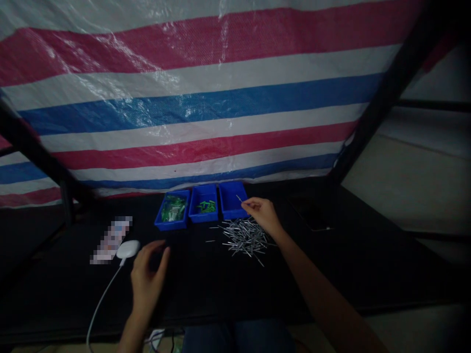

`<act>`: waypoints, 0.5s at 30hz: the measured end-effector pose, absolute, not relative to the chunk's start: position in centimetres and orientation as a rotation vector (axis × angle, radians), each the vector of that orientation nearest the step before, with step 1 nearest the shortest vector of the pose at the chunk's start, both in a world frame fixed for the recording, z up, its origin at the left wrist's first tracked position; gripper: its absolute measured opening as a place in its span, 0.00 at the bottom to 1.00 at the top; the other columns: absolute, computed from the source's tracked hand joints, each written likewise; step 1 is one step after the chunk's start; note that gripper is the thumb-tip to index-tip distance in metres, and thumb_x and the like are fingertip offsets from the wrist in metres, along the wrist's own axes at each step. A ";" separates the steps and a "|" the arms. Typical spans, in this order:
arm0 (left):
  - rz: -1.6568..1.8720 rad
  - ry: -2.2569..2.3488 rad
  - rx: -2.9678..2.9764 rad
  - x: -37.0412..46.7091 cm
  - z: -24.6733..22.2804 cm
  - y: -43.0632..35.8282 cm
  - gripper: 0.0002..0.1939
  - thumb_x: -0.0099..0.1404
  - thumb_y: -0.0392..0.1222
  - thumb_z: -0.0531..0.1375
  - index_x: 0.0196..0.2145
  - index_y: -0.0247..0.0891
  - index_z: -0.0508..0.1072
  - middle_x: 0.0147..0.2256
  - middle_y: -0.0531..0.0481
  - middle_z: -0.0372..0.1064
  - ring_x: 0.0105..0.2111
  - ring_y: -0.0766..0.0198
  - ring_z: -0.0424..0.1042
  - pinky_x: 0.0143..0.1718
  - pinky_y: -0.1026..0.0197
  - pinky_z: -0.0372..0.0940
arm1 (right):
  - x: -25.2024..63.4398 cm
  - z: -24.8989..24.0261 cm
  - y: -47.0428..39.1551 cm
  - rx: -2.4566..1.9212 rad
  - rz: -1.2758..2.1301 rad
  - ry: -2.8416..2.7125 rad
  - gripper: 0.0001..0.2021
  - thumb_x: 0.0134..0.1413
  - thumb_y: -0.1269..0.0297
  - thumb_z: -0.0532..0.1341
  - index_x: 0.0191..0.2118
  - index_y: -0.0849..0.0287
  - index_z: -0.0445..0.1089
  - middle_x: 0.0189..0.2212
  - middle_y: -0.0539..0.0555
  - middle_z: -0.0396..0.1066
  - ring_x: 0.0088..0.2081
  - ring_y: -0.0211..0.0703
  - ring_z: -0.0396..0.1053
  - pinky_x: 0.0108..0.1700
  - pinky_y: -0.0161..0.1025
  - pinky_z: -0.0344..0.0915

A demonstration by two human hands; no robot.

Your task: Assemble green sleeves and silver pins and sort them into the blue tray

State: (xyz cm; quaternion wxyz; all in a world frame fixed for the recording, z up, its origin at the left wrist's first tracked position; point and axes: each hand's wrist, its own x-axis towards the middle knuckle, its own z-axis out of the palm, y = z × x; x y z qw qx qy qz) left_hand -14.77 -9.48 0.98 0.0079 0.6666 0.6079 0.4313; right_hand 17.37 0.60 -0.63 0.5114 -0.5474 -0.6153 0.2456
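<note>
- Pin (pixel 239 198), 1, thin, metallic: at the fingertips of the right hand (pixel 247 204), its free end pointing up and left, over the right-hand tray (pixel 232 197).
- Right hand: thumb and fingers pinched together on the pin, just behind the pile (pixel 245 238).
- Pile: loose metallic pins, scattered on the black tabletop (pixel 206 284), in front of the right-hand tray; a few strays at its left.
- Left hand (pixel 149 269): fingers curved, thumb held apart, gap open between them; near the white device (pixel 128 249), well apart from the pile. Contact with tabletop: cannot tell.
- Trays, blue, 3, in 1 row: left-hand tray (pixel 158 221) with green-and-clear contents; middle tray (pixel 194 216) with small green pieces; right-hand tray beside it.
</note>
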 end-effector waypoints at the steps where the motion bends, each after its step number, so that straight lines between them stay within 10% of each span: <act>1: 1.283 2.027 2.122 -16.8 0.7 -10.1 0.18 0.59 0.51 0.55 0.42 0.37 0.68 0.40 0.45 0.67 0.40 0.56 0.68 0.44 0.54 0.63 | 17.4 -0.5 0.5 -1.393 0.507 -1.513 0.13 0.46 0.55 0.60 0.29 0.59 0.74 0.18 0.50 0.68 0.20 0.37 0.63 0.23 0.33 0.54; 15: 0.222 2.758 1.822 -26.0 0.8 -12.3 0.37 0.58 0.64 0.44 0.57 0.37 0.55 0.56 0.34 0.50 0.50 0.36 0.59 0.44 0.39 0.60 | 17.3 0.7 -0.6 -1.586 0.333 -1.770 0.12 0.51 0.55 0.57 0.35 0.54 0.73 0.20 0.48 0.68 0.23 0.37 0.65 0.25 0.32 0.53</act>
